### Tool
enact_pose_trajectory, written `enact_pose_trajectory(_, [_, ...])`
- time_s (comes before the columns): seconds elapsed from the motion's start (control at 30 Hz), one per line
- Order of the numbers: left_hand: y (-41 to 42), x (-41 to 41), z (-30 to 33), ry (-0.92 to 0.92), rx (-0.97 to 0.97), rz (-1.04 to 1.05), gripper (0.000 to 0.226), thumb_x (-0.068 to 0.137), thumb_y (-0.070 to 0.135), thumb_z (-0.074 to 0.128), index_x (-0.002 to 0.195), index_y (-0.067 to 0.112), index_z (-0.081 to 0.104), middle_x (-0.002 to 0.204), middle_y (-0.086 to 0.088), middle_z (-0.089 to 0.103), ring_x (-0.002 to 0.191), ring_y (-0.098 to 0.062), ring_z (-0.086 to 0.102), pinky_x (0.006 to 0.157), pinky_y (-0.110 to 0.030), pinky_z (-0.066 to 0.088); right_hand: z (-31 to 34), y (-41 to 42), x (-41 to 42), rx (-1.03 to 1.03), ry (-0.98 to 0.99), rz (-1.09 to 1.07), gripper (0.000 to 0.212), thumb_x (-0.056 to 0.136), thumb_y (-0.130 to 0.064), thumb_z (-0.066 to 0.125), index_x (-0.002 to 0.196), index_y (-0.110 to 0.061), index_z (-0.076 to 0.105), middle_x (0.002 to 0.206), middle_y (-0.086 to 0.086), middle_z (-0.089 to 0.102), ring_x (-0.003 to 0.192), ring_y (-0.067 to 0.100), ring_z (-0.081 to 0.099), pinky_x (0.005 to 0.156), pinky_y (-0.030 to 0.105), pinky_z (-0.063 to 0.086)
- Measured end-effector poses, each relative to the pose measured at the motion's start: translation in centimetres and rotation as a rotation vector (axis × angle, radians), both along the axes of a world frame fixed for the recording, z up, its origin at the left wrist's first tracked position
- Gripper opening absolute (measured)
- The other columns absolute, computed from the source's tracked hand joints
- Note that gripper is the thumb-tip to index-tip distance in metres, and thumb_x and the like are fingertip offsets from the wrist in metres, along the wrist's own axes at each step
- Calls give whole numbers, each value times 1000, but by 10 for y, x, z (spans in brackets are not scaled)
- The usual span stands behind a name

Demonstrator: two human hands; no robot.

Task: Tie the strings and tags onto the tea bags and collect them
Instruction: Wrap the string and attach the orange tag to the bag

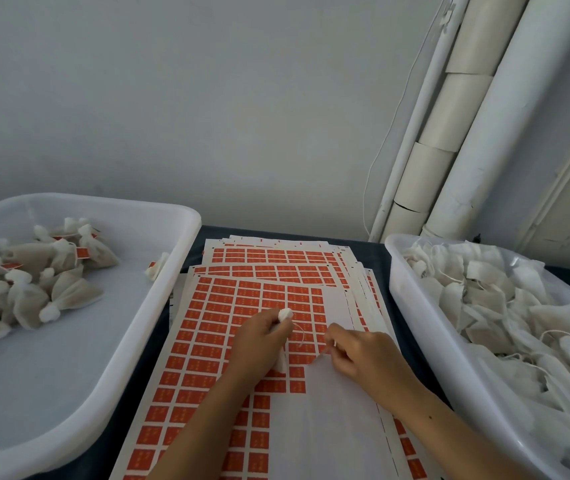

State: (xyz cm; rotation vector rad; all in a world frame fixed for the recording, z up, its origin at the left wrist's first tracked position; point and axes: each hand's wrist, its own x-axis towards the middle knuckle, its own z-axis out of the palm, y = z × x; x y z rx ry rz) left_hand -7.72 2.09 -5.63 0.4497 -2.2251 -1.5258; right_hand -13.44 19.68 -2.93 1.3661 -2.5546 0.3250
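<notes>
In left hand (259, 341): tea bag (284, 315), w/ right hand (363, 351) adjacent.

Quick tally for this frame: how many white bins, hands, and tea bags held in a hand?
White bins: 2, the left bin and the right bin
Hands: 2, the left hand and the right hand
Held tea bag: 1
Total: 5

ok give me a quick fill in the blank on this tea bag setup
1. The left hand grips a ____.
2. Finished tagged bags lie in the tub on the person's ____.
3. The sheets under the hands carry tags coloured ____.
4. The right hand pinches at the edge of the ____ tags.

Missing words: tea bag; left; orange; orange
</notes>
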Motion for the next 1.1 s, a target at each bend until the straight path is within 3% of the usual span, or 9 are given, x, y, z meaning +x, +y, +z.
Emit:
enact_pose_trajectory(0.17, [1, 0, 0, 9, -1, -19, 33, 96, 33, 48, 66, 21, 56, 59, 5, 55, 54, -3, 51, 53, -7, 42, -5, -10, 4, -141, -104, -41, 20, 90, -38, 54, 105, -26, 54, 94, -14, 67, 58, -2, 53, 68, -2, 38])
enact_pose_trajectory(0.33, [1, 2, 0, 14, 30, -3, 28, 95, 31, 50, 71, 21, 60, 64, 6, 60, 58, -5, 57, 55, -10, 42, -7, -17, 11, -334, -319, -56, 13, 88, -37, 57, 93, -37, 44, 100, -21, 63, 78, 0, 64, 78, 7, 49])
enact_pose_trajectory(0.47, [2, 1, 3, 23, 76, 2, 21, 95, 29, 51, 77, 25, 61, 72, 7, 65, 65, -6, 63, 57, -9, 45, -6, -22, 11, -501, -491, -119, 14, 89, -24, 60, 84, -29, 48, 89, -14, 66, 76, 3, 67, 71, 21, 57])
enact_pose_trajectory(0.73, [1, 1, 7, 10, 67, -2, 23, 94, 34, 52, 77, 21, 62, 72, 6, 67, 66, -8, 63, 61, -12, 45, -13, -30, 5, -635, -591, -230, 12, 90, -21, 58, 84, -25, 49, 88, -10, 65, 67, 4, 66, 55, 13, 52])
enact_pose_trajectory(0.9, [-1, 5, 15, 100, 347, 53, 24, 98, 29, 46, 90, 16, 65, 69, 6, 71, 61, -4, 66, 52, -5, 45, -12, -36, 1, -735, -651, -216, 7, 92, -21, 54, 86, -23, 52, 76, -7, 67, 61, 10, 67, 55, 18, 54])
enact_pose_trajectory(1.1, [-3, 5, 20, 75, 511, 91, 23, 96, 29, 48, 90, 17, 67, 68, 4, 71, 52, -4, 62, 56, -17, 46, -11, -45, 1, -859, -725, -183, 7, 93, -25, 52, 97, -29, 56, 67, -5, 68, 58, 13, 66, 55, 19, 54])
